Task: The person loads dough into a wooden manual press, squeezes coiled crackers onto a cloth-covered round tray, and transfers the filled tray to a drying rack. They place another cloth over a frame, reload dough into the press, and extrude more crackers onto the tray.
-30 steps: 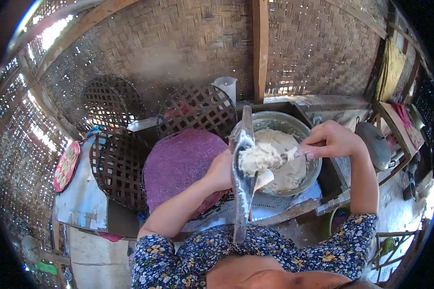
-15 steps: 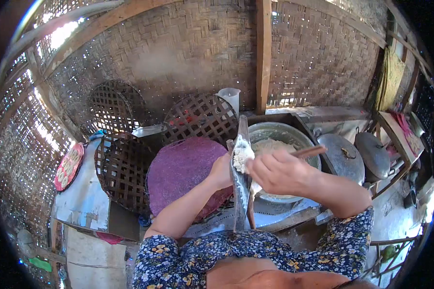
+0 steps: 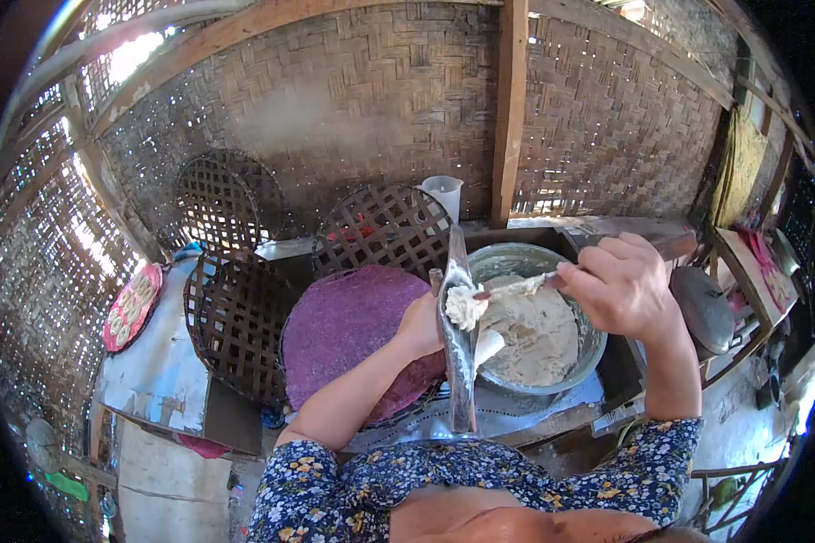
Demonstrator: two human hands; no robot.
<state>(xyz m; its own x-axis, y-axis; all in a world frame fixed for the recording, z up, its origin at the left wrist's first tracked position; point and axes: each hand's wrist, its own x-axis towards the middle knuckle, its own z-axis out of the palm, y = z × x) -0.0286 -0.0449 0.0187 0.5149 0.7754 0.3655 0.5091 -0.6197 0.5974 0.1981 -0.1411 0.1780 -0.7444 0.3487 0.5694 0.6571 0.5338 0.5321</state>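
Observation:
My left hand [image 3: 420,326] is wrapped round the side of a long, narrow wooden dough press [image 3: 463,380], held upright before my chest. A lump of white dough [image 3: 465,308] sits on its middle, and a white tube [image 3: 489,347] sticks out beside it. My right hand [image 3: 618,282] grips a wooden spatula [image 3: 521,287] smeared with dough, its tip touching the lump. Beneath, a large metal basin [image 3: 591,353] holds a mass of pale wet dough [image 3: 539,339].
Left of the basin lies a round purple mesh tray [image 3: 353,335]. Dark woven baskets [image 3: 235,321] lean behind it, near a white jug [image 3: 444,195]. A pot lid [image 3: 702,312] is at right. Shaped dough rings fill a pink tray [image 3: 132,308] at far left.
My right hand has moved right and up, away from the press. The spatula's dough-covered blade now shows, its tip at the lump. My left hand keeps its hold on the press.

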